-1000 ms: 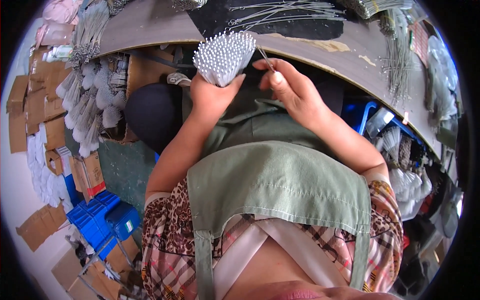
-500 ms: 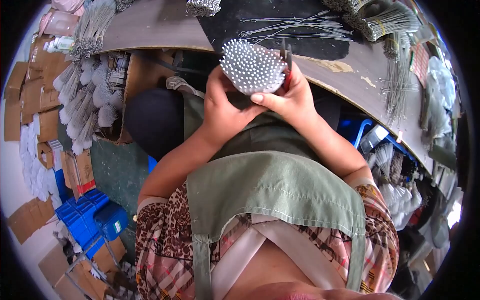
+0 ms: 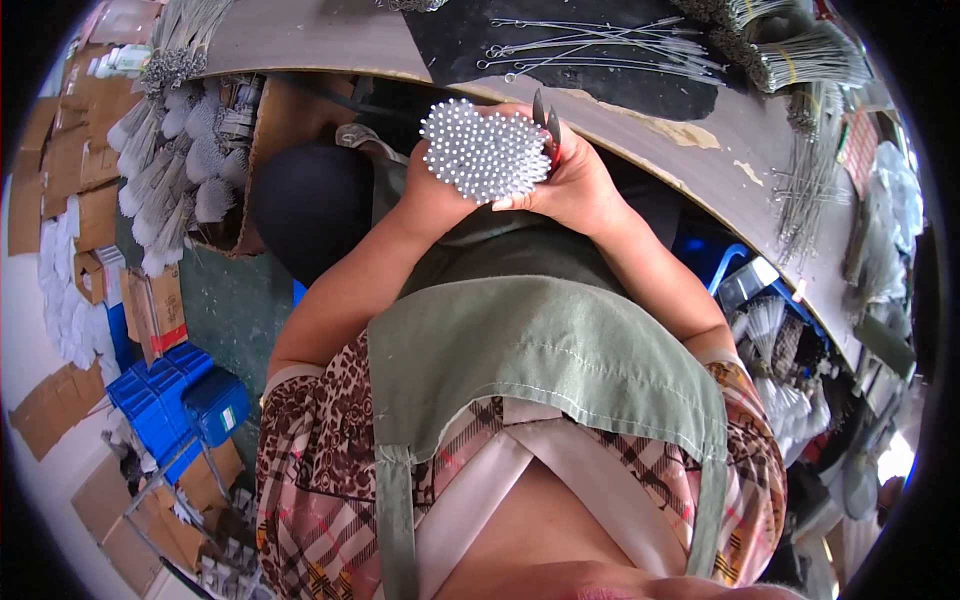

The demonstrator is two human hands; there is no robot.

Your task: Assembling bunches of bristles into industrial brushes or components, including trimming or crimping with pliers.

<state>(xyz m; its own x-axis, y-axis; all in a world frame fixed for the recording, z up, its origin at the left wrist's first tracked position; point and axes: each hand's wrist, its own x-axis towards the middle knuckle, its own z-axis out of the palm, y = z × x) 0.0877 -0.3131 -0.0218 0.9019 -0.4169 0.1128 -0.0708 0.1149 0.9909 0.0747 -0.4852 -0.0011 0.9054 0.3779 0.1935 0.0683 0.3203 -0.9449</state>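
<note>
Between my two hands is a tight bundle of thin wire brushes, its many small white tips facing up toward me. My left hand is closed round the bundle's left side, most of its fingers hidden behind it. My right hand closes on the right side, the thumb lying along the lower edge. Also held in my right hand is a pair of pliers, with dark jaws pointing up and a bit of red handle showing. The lower part of the bundle is out of sight.
Ahead, loose looped wire brushes lie on a black mat on the curved table. Tied wire bundles sit at its right. A cardboard box of white-bristled bundles stands left, with blue crates on the floor.
Both hands and the bundle have shifted slightly left and down in the picture. The bundle's tips have turned more squarely toward me. The pliers stay in my right hand.
</note>
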